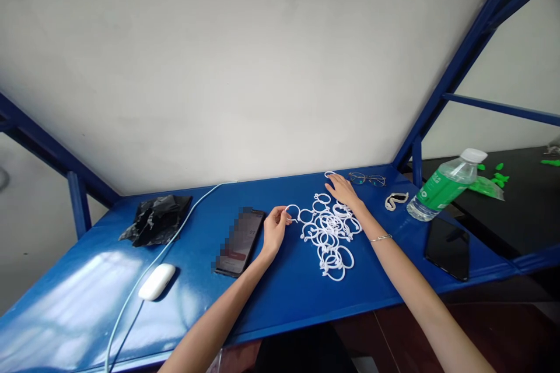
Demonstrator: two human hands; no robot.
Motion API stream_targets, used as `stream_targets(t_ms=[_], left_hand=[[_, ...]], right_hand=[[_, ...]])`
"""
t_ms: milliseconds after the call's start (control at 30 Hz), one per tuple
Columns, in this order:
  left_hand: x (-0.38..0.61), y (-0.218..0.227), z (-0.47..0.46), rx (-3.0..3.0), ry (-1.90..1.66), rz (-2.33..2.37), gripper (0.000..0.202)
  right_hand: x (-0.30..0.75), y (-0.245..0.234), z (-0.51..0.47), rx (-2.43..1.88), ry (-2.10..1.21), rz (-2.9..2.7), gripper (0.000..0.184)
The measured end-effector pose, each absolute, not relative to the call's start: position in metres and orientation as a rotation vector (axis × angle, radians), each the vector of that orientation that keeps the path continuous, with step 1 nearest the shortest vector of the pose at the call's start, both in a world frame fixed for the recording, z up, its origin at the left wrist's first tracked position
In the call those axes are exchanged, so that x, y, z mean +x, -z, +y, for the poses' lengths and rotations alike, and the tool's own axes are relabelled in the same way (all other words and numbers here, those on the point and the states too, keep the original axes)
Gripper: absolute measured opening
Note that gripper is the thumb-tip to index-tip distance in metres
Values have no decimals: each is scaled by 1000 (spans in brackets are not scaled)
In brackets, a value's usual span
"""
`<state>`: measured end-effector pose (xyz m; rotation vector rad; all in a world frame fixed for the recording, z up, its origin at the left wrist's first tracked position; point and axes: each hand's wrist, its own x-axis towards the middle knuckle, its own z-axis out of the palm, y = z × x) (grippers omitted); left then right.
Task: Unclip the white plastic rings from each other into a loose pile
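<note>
Handling piled white rings (330, 222) seems the step: the left hand (275, 224) pinches 1 open ring (293, 206) beside them, above the blue table (284, 288); the right hand (343, 189) stretches to 1 far ring (329, 172), grip impossible to tell. Moving either likely calls for light fingertips.

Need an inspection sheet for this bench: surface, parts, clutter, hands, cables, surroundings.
Surface: blue table, glare at left.
Parts: white rings heaped between the forearms.
Clutter: black bag, white mouse-like item, left phone, glasses, white band, bottle with cap on, right phone.
Hands: left hand pinches a ring; right hand reaches over to a far ring, grip unclear.
Cables: one pale cable, passing the bag.
Surroundings: pale wall, blue frame, dark table with green pieces at right.
</note>
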<state>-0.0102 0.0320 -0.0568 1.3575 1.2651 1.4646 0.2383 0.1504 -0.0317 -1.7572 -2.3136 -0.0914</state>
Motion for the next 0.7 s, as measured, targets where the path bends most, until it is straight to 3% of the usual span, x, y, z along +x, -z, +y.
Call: stream_targets(t_ms=[367, 567, 700], left_hand=[[-11, 57, 32, 1310, -1482, 1283, 32], [-14, 59, 35, 1229, -1552, 1298, 36], [-15, 60, 35, 1147, -1580, 1292, 38]], right_hand=[[221, -8, 86, -1920, 188, -2270, 37], [173, 6, 55, -1186, -17, -2646, 42], [162, 14, 47, -1073, -88, -2759, 29]])
